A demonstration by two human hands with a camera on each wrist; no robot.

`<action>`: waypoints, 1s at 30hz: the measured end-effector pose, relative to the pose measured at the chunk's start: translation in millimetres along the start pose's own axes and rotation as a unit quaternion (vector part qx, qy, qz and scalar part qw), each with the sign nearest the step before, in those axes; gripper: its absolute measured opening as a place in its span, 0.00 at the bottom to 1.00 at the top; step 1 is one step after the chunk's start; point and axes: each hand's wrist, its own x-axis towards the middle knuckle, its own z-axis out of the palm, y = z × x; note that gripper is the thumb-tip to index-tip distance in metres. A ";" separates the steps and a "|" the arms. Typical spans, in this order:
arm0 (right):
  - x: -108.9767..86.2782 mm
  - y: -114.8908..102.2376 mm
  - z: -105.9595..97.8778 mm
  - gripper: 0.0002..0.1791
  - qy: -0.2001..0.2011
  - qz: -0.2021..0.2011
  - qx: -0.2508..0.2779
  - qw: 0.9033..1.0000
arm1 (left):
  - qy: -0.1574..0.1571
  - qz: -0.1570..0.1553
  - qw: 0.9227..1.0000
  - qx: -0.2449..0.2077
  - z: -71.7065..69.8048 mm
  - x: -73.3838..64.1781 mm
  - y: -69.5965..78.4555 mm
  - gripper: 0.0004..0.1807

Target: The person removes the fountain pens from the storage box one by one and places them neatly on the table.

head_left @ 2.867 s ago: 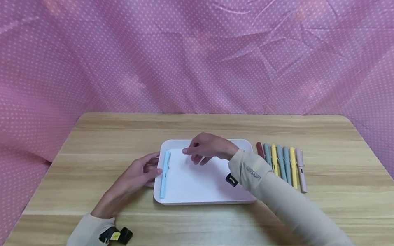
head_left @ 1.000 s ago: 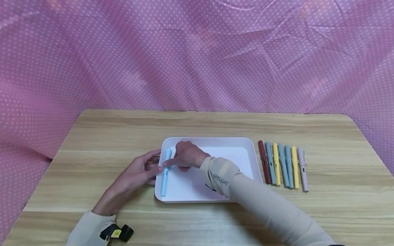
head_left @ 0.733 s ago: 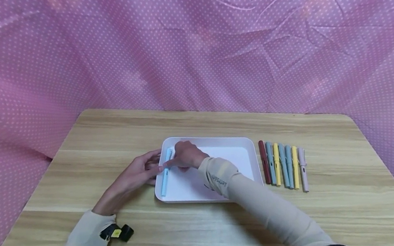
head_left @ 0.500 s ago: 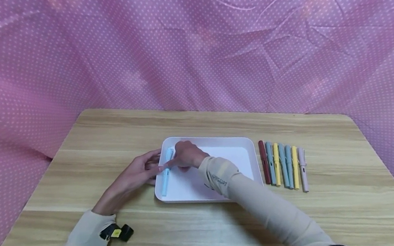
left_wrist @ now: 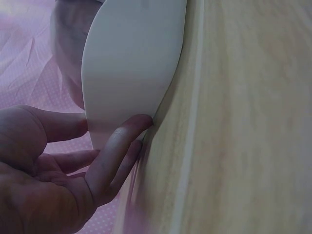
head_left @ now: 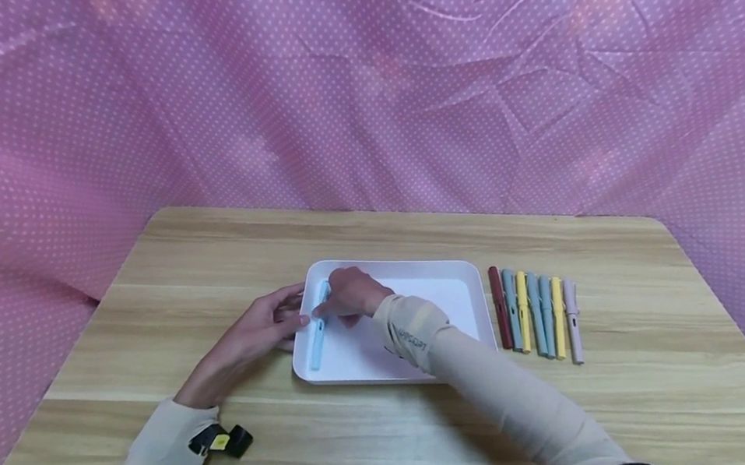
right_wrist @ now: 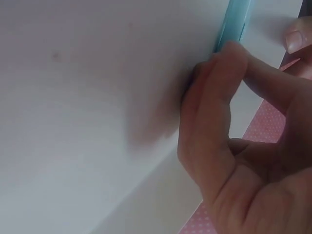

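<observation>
A light blue capped pen (head_left: 318, 347) lies along the left side inside a white tray (head_left: 454, 314). Over its upper half, my right hand (head_left: 355, 294) pinches it between the thumb and curled fingers; in the right wrist view, the blue barrel shows just beyond the fingertips. My left hand (head_left: 259, 327) holds the tray's left wall. In the left wrist view, its thumb goes over the rim while the other fingers press low on the outer wall near the table.
To the tray's right lies a row of capped pens side by side: a dark red pen (head_left: 499, 308), several grey-blue and yellow pens, and a lilac pen (head_left: 574, 324) at the end. A pink dotted curtain (head_left: 354, 93) hangs behind the wooden table (head_left: 204, 243).
My right hand has come left across the tray to the light blue pen and pinched it. The pen has shifted slightly right from the left wall. My left hand has stayed at the tray.
</observation>
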 end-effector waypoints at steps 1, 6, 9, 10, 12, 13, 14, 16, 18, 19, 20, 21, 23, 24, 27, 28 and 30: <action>0.4 -1.0 0.4 0.19 0.001 0.005 0.001 1.000 | 0.000 0.001 1.000 0.000 0.2 -0.1 0.0 0.37; 3.0 -2.3 2.4 0.19 0.010 0.020 0.001 1.000 | -0.002 0.003 1.000 -0.002 0.7 0.2 0.0 0.37; 3.9 -1.1 2.5 0.18 0.012 0.017 -0.003 1.000 | 0.000 -0.003 1.000 -0.004 1.3 0.1 0.2 0.37; 3.8 -0.5 2.5 0.18 0.012 0.014 -0.001 1.000 | 0.001 -0.005 1.000 -0.005 1.5 0.0 0.4 0.37; 3.5 0.8 2.1 0.17 0.012 0.009 0.008 1.000 | 0.003 -0.008 1.000 -0.005 1.7 -0.5 0.5 0.37; 3.0 1.5 1.8 0.16 0.011 0.005 0.017 1.000 | 0.005 -0.009 1.000 -0.004 1.9 -0.8 0.7 0.37; 2.4 2.2 1.5 0.15 0.009 0.000 0.028 1.000 | 0.007 -0.011 1.000 -0.004 1.9 -0.9 0.7 0.37; 1.1 3.9 0.7 0.13 0.008 -0.009 0.051 0.999 | 0.009 -0.010 1.000 -0.002 2.1 -0.9 0.6 0.37; -0.2 6.1 -0.3 0.12 0.006 -0.017 0.071 0.997 | 0.011 -0.010 1.000 0.000 1.9 -0.1 -0.1 0.37; -0.7 7.3 -0.8 0.12 0.005 -0.021 0.078 0.997 | 0.010 -0.006 1.000 0.005 1.8 0.3 -0.5 0.37; -1.0 8.6 -1.1 0.11 0.004 -0.024 0.083 0.996 | 0.011 -0.006 1.000 0.007 1.7 0.6 -0.8 0.37; -1.3 10.0 -1.6 0.11 0.004 -0.024 0.086 0.996 | 0.011 -0.005 1.000 0.010 1.5 0.9 -1.1 0.37; -2.6 12.8 -3.0 0.12 0.003 -0.027 0.091 0.996 | 0.010 -0.006 1.000 0.012 1.1 0.8 -1.1 0.37; -3.5 14.2 -4.2 0.12 0.002 -0.028 0.093 0.995 | 0.009 -0.004 1.000 0.012 1.0 0.6 -1.0 0.37; -8.5 18.0 -9.5 0.14 0.001 -0.035 0.119 0.992 | 0.010 -0.008 1.000 0.007 1.2 -0.2 -0.3 0.37; -10.8 19.2 -11.8 0.14 0.000 -0.039 0.131 0.991 | 0.010 -0.009 1.000 0.005 1.4 -0.3 -0.1 0.37; -14.9 21.6 -16.8 0.14 0.000 -0.047 0.158 0.986 | 0.009 -0.005 1.000 0.008 1.8 0.2 -0.5 0.37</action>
